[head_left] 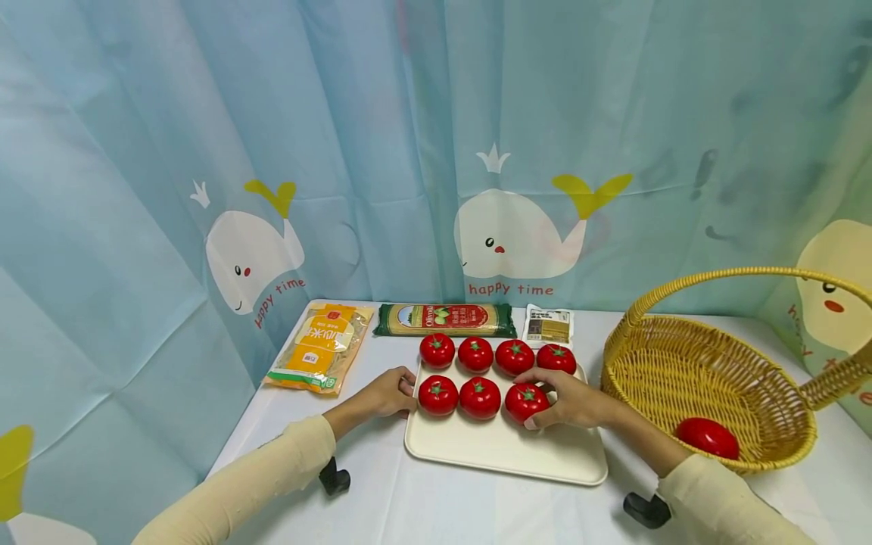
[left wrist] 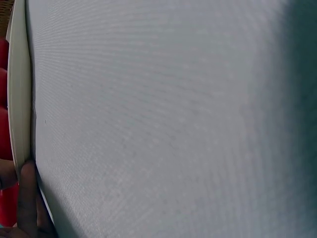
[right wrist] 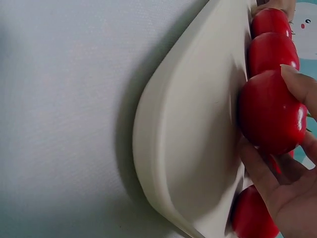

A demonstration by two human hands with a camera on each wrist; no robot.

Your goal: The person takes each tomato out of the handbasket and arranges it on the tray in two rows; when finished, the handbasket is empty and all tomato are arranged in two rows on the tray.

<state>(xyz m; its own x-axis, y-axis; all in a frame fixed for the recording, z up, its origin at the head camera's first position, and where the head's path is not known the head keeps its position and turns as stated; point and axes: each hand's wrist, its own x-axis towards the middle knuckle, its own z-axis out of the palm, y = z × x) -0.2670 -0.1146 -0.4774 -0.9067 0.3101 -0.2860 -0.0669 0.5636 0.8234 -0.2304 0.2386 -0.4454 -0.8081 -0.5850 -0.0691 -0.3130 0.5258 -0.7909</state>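
A cream tray (head_left: 504, 458) carries several red tomatoes with green tops in two rows. My right hand (head_left: 575, 400) grips the rightmost tomato (head_left: 524, 403) of the front row, thumb on the near side and fingers over the far side. In the right wrist view, this tomato (right wrist: 272, 111) sits between thumb and fingers, close above the tray. At the tray's left edge, my left hand (head_left: 388, 392) pinches the rim. The left wrist view shows the thumb inside the rim and a finger (left wrist: 27, 198) against its outer side.
To the right stands a wicker basket (head_left: 654, 356) with a tall handle and one smooth red, tomato-like item (head_left: 708, 437) inside. Behind the tray lie a spaghetti pack (head_left: 446, 320) and a small sachet (head_left: 549, 325). An orange food bag (head_left: 319, 348) lies at the back left.
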